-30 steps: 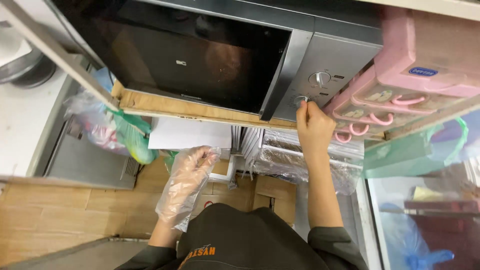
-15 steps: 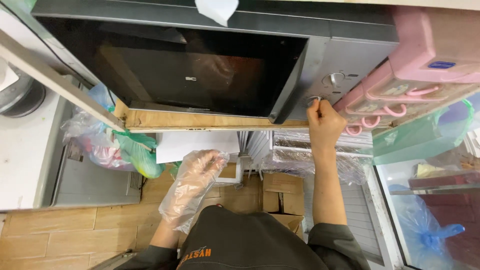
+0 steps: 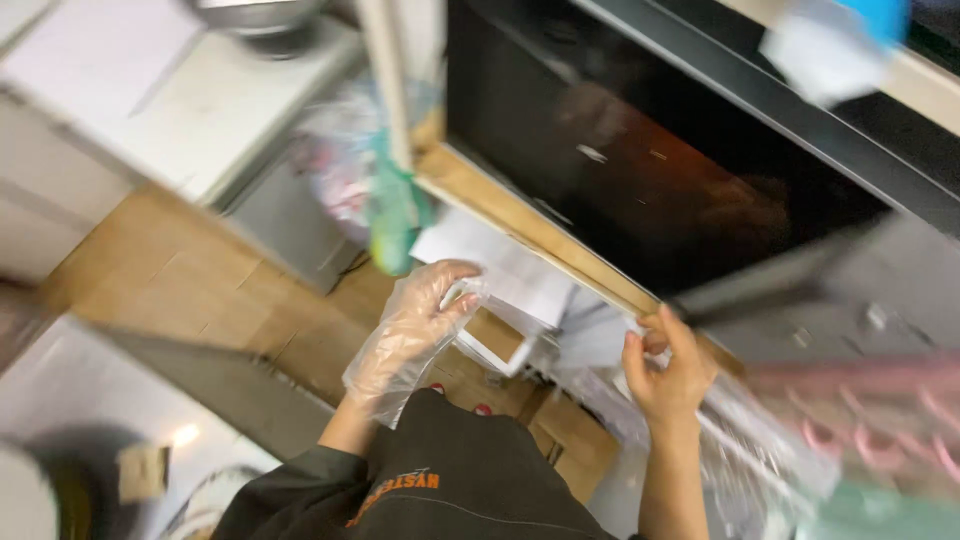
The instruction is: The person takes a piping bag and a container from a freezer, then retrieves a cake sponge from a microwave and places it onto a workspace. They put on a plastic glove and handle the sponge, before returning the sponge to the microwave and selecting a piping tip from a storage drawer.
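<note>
left hand (image 3: 410, 335), in a loose clear glove, hung half-curled and empty below the wooden shelf (image 3: 530, 230); bare right hand (image 3: 665, 365) touched the shelf's edge beneath the closed microwave (image 3: 660, 170), grip unclear through blur.

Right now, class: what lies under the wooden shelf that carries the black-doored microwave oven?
Under the wooden shelf lie white papers and cardboard boxes on the floor. The person's gloved left hand and bare right hand cover part of them; motion blur hides the rest.
</note>
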